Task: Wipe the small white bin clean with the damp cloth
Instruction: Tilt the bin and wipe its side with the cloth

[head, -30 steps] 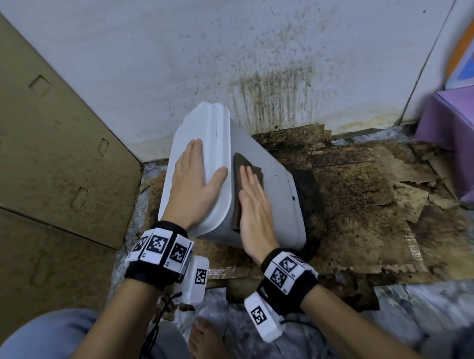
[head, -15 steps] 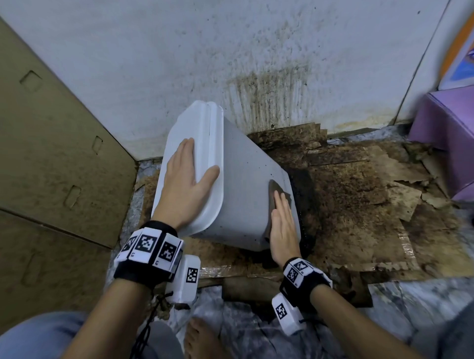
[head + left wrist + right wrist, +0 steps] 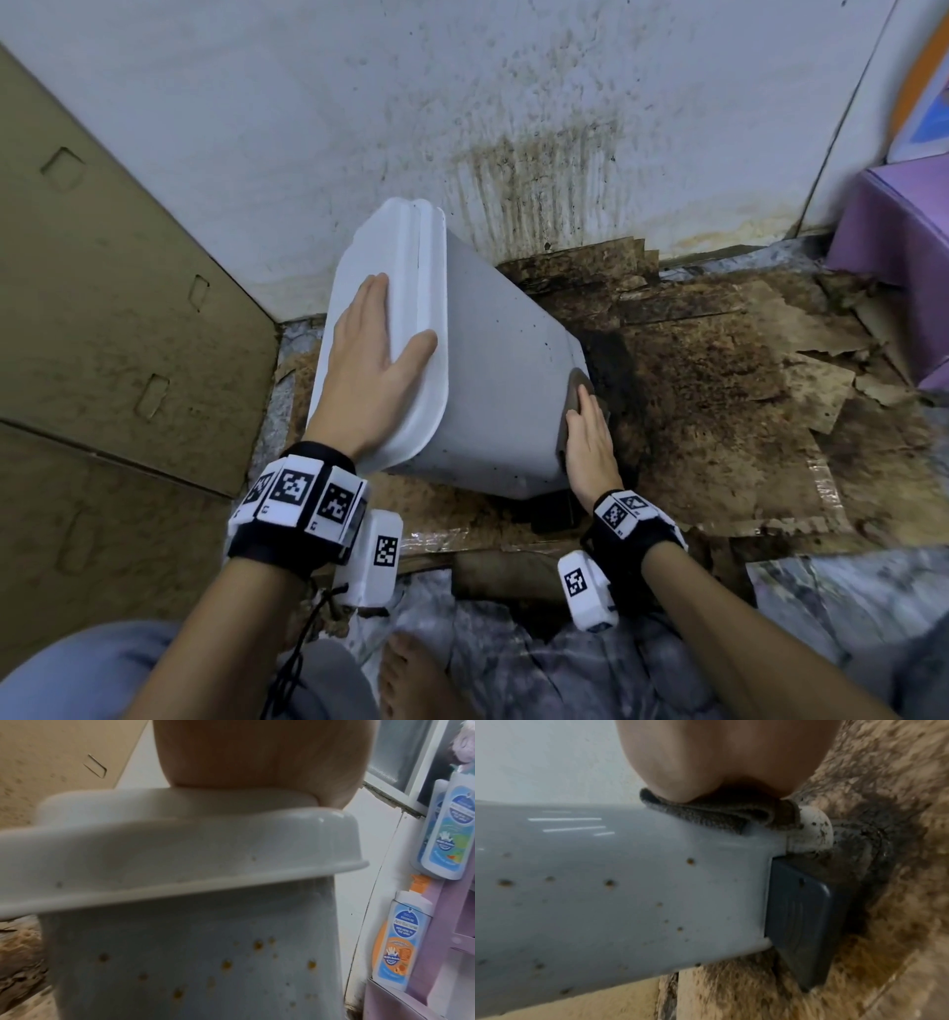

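White plastic, speckled brown: small white bin (image 3: 493, 380) tipped over on soggy, stained cardboard (image 3: 719, 411) on the floor, near the foot of a streaked wall (image 3: 462, 103). Long axis slanting, lid (image 3: 380, 329) up and to the left, base down to the right, with a dark pedal (image 3: 800, 923) at the foot. Left hand (image 3: 369, 370) flat on the lid, fingers straight, thumb over the rim, steadying. Right hand (image 3: 590, 442) flat too, pressing the damp cloth (image 3: 718, 815) against the wall by the base. Best done with firm, overlapping passes along the length, folding to a fresh face, then turning to the still-spotted near side.
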{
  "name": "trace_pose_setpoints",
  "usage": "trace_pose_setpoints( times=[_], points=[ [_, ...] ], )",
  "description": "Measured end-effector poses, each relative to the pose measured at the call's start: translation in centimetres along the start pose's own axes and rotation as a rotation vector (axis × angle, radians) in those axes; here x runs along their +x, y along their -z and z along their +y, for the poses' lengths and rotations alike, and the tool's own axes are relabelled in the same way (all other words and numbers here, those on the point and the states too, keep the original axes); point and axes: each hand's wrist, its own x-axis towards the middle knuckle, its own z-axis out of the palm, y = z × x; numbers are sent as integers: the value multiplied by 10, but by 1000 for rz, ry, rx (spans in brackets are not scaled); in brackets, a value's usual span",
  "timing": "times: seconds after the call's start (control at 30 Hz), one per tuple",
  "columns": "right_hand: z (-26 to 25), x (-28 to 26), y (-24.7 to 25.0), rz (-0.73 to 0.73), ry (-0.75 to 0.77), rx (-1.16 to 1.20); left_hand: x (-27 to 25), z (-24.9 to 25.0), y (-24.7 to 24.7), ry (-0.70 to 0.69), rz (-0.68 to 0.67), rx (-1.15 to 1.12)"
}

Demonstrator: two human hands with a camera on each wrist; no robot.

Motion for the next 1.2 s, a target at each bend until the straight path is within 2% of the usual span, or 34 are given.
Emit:
trace_pose_setpoints(
  times=[0.17, 0.33, 0.5, 0.6, 0.87, 0.97, 1.07, 1.13, 1.2],
  points=[
    [0, 0, -1, 1, -14, -2, -1, 2, 0, 3, 0, 12],
    [0, -9, -9, 70, -29, 36, -1, 5, -1, 5, -9, 17],
    [-21, -20, -16, 83, -45, 21, 0, 8, -3, -3, -14, 29],
    [-49, -32, -22, 19, 33, 11, 1, 6, 0, 13, -10, 27],
    [-121, -65, -39, -165, 394, 32, 1, -2, 3, 29, -14, 20],
    [-121, -63, -39, -172, 510, -1, 1, -2, 2, 31, -15, 18],
    [-107, -60, -33, -119, 618, -69, 1, -1, 2, 29, -9, 11],
    [-92, -54, -30, -79, 618, -69, 0, 0, 2, 22, -8, 5],
    [-72, -45, -26, -41, 554, -53, -1, 0, 2, 26, -11, 2]
  ],
)
